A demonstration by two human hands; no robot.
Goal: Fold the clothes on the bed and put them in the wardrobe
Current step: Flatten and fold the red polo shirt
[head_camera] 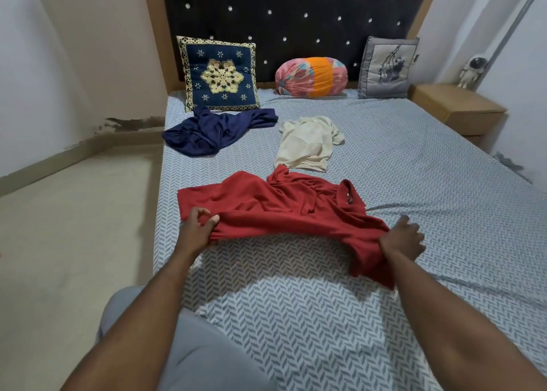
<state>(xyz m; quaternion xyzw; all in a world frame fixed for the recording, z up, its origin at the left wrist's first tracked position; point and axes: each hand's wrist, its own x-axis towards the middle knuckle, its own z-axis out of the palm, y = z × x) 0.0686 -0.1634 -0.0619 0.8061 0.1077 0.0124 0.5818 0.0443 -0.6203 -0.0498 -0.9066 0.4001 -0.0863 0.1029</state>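
Herringbone-patterned bed sheet point(414, 183) bore three garments. Left hand point(196, 232) pinched the near edge of the red shirt point(266, 207), which lay spread mid-bed. Navy garment point(207, 130) and cream shirt point(307, 143) lay crumpled beyond it, apart from each other. Right hand point(404, 239) gripped the shirt's other end, possibly a sleeve, raised off the sheet.

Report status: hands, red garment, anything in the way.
Left hand and right hand both grip the red garment, near edge lifted, unfolded. Cream shirt right at its far edge; navy garment farther back.
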